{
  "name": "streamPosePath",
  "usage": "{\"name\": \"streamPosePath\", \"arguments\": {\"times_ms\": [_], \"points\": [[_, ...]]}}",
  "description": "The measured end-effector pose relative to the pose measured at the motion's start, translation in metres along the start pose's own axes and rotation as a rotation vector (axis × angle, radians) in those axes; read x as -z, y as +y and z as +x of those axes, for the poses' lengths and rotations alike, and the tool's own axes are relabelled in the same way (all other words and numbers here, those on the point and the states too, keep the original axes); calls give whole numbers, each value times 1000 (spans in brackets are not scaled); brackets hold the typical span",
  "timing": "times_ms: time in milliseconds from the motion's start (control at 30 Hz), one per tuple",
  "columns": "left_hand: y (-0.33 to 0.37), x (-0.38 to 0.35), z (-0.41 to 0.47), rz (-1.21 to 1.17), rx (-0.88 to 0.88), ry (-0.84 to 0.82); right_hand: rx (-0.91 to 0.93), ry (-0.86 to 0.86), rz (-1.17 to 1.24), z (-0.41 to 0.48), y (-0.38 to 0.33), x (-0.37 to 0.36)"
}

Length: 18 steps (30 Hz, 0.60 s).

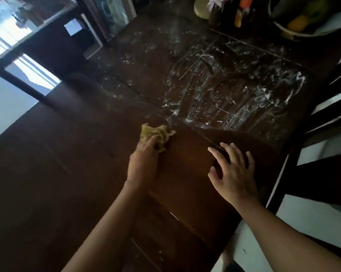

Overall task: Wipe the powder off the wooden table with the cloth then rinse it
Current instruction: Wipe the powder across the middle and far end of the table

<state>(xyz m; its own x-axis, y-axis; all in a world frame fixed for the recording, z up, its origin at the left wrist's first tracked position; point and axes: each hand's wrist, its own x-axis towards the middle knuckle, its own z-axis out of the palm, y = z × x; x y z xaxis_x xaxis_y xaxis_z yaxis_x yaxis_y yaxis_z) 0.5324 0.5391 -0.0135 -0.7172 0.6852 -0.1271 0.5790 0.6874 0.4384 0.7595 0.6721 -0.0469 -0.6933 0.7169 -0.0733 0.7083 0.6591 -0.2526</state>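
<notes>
A dark wooden table (pixel 71 154) fills the view. White powder (pixel 234 91) is smeared in wet streaks over its far right part, with loose specks further left. My left hand (pixel 143 161) presses a crumpled yellow-green cloth (pixel 156 135) onto the wood at the near edge of the smears. My right hand (pixel 232 171) rests flat on the table to the right, fingers spread, holding nothing. The wood under and around both hands looks free of powder.
At the table's far right corner stand dark bottles (pixel 224 12), a pale round lid (pixel 202 7) and a fruit basket (pixel 303 20). Dark chair frames (pixel 326 122) flank the right edge over a pale floor. A window (pixel 10 32) glows at the upper left.
</notes>
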Motion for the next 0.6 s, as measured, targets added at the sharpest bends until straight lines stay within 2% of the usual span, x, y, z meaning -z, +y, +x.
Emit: {"name": "streamPosePath", "arguments": {"times_ms": [100, 167, 267, 400, 500, 600], "points": [[-11, 11, 51, -58, 167, 147, -16, 32, 22, 0, -1, -2], [4, 2, 72, -45, 157, 161, -18, 43, 38, 1, -1, -4], [39, -23, 67, -35, -41, 72, -25, 34, 64, 1, 1, -5], [70, -53, 18, -15, -332, -83, -27, 74, 97, 0, 1, -8], [63, -43, 9, -55, -385, -119, -21, 87, 107, 1, 1, -8], [50, -23, 29, -134, -351, -133, -28, 73, 121, 1, 1, -9]]}}
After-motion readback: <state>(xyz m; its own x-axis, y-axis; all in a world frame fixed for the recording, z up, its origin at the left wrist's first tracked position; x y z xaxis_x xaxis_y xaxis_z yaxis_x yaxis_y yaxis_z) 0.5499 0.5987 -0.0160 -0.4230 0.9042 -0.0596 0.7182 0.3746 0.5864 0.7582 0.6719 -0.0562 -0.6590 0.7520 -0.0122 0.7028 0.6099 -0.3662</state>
